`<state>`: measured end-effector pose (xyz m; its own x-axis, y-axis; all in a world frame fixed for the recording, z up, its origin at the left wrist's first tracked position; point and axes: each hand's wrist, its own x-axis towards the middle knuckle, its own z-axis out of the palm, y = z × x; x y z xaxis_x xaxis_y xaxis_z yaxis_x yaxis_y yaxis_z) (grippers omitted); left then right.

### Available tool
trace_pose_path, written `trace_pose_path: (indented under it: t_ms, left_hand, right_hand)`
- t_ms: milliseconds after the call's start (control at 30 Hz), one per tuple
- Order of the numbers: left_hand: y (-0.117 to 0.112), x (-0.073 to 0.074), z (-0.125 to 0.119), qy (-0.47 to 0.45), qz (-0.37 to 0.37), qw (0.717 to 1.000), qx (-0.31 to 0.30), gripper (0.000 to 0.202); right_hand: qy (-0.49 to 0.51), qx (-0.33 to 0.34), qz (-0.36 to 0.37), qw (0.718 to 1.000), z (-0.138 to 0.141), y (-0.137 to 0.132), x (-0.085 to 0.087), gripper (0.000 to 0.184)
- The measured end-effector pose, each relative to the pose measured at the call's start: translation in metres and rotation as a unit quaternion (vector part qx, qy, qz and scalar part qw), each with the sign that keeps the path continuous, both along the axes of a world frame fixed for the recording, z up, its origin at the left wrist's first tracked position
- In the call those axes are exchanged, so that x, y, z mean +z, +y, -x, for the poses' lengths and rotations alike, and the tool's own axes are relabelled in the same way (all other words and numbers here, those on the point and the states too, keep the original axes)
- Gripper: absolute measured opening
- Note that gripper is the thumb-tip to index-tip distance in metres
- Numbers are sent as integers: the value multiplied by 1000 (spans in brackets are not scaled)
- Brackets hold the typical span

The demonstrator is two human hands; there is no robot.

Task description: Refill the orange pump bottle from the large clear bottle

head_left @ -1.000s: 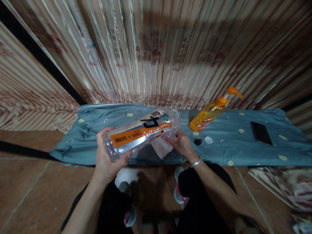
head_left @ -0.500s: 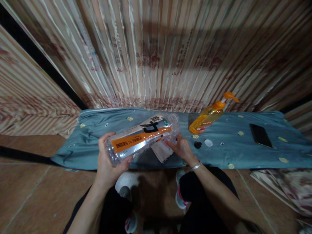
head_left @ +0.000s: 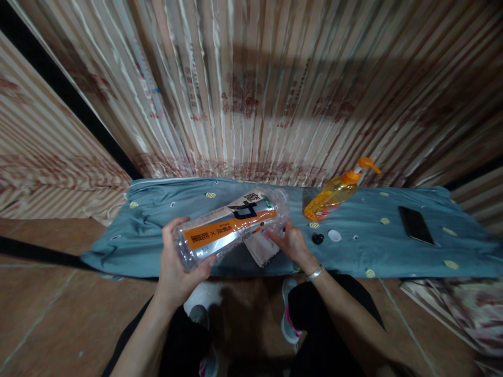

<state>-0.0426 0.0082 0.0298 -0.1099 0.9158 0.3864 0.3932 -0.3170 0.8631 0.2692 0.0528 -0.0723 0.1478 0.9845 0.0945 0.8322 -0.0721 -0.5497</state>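
A large clear plastic bottle (head_left: 231, 225) with an orange, silver and black label lies tilted between my hands, above the cloth-covered surface. My left hand (head_left: 181, 267) is wrapped round its base end. At the neck end, my right hand (head_left: 293, 243) is closed on a pale cloth (head_left: 262, 250) held against the bottle's side; part of that cloth hangs below the bottle. My right fingertips are partly hidden behind the bottle and cloth. A small black object (head_left: 318, 238) and a white round disc (head_left: 334, 235) lie just right of my right hand.
A pump bottle (head_left: 332, 196) of orange liquid stands at the back, right of centre. A dark phone (head_left: 415, 224) lies farther right on the teal sheet (head_left: 149, 230). Behind hangs a striped curtain (head_left: 251, 104), with black poles (head_left: 78, 94) at the sides.
The whole view has shifted slightly, so the surface sits a little lower. Both hands keep their hold on the bottle and cloth, with hardly any movement between them.
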Motion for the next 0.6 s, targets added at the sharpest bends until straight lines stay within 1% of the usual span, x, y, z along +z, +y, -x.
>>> trace_pose_path:
  t_ms: [67, 200, 333, 433, 600]
  left_hand:
    - [0, 0, 0, -3, 3, 1000, -2, 86]
    - [-1, -1, 0, -9, 3, 1000, -11, 85]
    - [-2, -2, 0, -8, -3, 1000, -7, 85]
    - [-3, -1, 0, -10, 4, 1000, -13, 84]
    - [-3, -1, 0, -22, 10, 1000, -18, 82]
  right_hand:
    - [-8, -6, 6, 1000, 1, 0, 2, 48]
    - [-15, 3, 1, 1000, 1, -1, 5, 45]
    - [-12, 3, 21, 1000, 1, -2, 5, 40]
    - [-14, -3, 25, 1000, 1, -2, 3, 37]
    - [-13, 2, -1, 1000, 0, 0, -5, 37]
